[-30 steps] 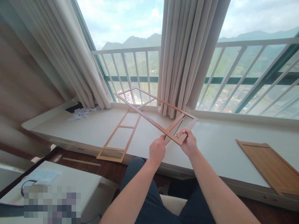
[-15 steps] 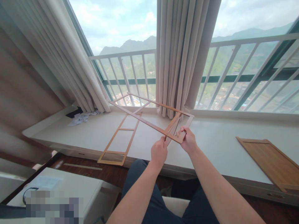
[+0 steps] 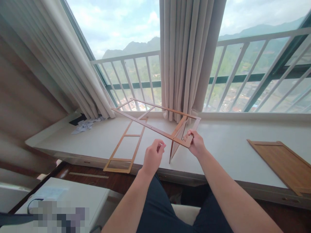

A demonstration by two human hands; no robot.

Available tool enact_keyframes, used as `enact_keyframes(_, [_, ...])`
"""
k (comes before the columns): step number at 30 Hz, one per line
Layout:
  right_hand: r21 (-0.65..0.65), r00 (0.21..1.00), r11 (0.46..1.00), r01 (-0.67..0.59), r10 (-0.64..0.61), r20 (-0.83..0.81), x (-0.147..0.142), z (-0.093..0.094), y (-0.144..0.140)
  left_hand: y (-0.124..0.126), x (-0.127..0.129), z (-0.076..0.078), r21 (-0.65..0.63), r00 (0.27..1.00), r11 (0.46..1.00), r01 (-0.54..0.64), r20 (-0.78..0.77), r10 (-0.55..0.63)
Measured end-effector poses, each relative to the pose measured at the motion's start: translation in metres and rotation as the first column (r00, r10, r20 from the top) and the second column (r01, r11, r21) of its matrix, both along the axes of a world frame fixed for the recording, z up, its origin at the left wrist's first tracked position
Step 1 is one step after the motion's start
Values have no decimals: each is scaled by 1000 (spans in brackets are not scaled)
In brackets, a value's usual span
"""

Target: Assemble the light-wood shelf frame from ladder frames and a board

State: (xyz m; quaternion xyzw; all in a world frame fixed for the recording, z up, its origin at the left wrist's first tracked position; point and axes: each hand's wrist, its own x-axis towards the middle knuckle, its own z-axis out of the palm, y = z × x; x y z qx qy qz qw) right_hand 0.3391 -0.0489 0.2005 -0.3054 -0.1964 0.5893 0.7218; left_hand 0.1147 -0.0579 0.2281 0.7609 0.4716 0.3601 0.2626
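A long wooden frame (image 3: 160, 130) with crossbars is held tilted above the white sill. My right hand (image 3: 197, 144) is closed round its near right corner. From the crossbar close to that hand a thin wooden board (image 3: 177, 145) slants down toward the sill; whether it is joined there I cannot tell. My left hand (image 3: 153, 156) hovers just left of the board, apart from the frame. Its thumb and fingers are pinched together, and what they hold, if anything, is too small to make out. A second wooden frame (image 3: 124, 135) lies beneath, to the left, its near end overhanging the sill edge.
A wooden panel (image 3: 283, 165) lies on the right of the white sill (image 3: 225, 152). Crumpled papers (image 3: 84, 125) sit at the far left. A curtain (image 3: 183, 58) hangs behind the held frame, before railed windows. A white table (image 3: 75, 194) stands at lower left.
My left hand has let go near the board and moved left and slightly down. The board now shows more fully. My right hand keeps its hold on the frame, nearly unmoved.
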Motion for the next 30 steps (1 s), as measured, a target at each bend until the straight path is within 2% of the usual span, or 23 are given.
enact_keyframes(4, [-15,1000,1000,8,-8,-2,0,2,1,9,5,33,75,996,994,83,9,-84])
enact_keyframes(8, [-17,1000,1000,9,-10,-9,0,2,0,27,18,48,103,965,964,244,-128,-230])
enact_keyframes(14, [1,1000,1000,-8,8,-29,3,-1,2,52,35,54,143,862,891,432,-358,-360])
enact_keyframes(18, [4,1000,1000,-10,10,-29,3,-3,3,63,39,55,133,800,859,495,-455,-390])
enact_keyframes(25, [19,999,999,-30,30,-25,6,-6,5,73,41,60,155,712,768,622,-519,-473])
enact_keyframes(30, [33,998,998,-55,55,-1,8,-9,6,82,46,61,142,674,731,668,-533,-512])
